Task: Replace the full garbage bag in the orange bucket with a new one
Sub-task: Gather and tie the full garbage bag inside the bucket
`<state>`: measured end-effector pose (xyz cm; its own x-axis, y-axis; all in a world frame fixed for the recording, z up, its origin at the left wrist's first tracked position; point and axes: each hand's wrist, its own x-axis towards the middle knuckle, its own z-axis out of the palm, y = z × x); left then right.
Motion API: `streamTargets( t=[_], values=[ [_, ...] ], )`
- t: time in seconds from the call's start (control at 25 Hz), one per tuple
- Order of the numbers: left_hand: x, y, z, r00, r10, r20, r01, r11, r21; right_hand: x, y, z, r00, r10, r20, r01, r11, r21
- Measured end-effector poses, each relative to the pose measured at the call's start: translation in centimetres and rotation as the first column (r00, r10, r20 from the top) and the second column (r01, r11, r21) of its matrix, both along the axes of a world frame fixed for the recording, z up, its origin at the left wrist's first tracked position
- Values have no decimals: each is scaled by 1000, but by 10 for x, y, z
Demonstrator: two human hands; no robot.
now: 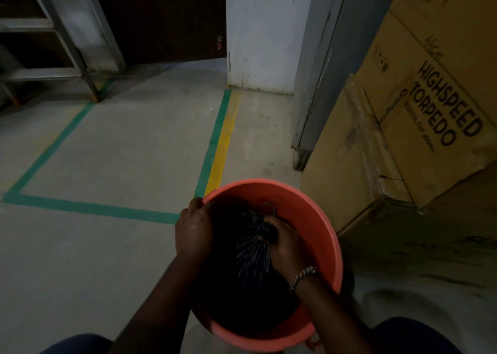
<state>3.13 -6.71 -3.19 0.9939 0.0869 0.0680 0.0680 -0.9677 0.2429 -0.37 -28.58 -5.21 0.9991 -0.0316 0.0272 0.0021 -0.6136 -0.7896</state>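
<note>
Removal step. Right grip (285, 243) clenched on garbage bag (252, 262) neck; left grip (193, 227) curled over orange bucket (317, 219) rim. Next likely: straight lift, bucket steadied.

Grey concrete floor (121, 144) marked with tape, goods around its edges.

Green tape (88, 208) outlines a rectangle from 9 o'clock toward the centre, and a yellow stripe (223, 149) runs just beside its right-hand line. An orange bucket (317, 208) sits at 5 o'clock, its base hidden, near the corner of the tape. Stacked cardboard boxes (403, 138) stand at 3 o'clock, close to the bucket. The legs of a metal frame (88, 84) meet the floor at 10 o'clock, and a white pillar (263, 44) rises at 12 o'clock. Dark smudges mark the floor at 4 o'clock.
</note>
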Motion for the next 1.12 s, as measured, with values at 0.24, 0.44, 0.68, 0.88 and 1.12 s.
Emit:
streamTargets(
  t=[0.24, 0.44, 0.68, 0.88, 1.12],
  values=[
    [12, 16, 8, 995, 87, 49, -76, 977, -198, 23, 19, 21, 997, 71, 22, -71, 997, -3],
    [23, 40, 14, 963, 267, 30, -252, 938, -238, 43, 49, 34, 990, 135, 50, -135, 991, 9],
    [23, 32, 4, 981, 12, 196, -4, 999, -43, 62, 70, 49, 984, 154, 90, -148, 987, -64],
    [20, 7, 23, 975, -138, 174, 186, 933, -308, 75, 68, 81, 987, 130, 99, -126, 991, -42],
    [28, 7, 87, 955, -206, 211, 269, 902, -337, 82, 63, 152, 983, 135, 123, -135, 991, -10]
  ],
)
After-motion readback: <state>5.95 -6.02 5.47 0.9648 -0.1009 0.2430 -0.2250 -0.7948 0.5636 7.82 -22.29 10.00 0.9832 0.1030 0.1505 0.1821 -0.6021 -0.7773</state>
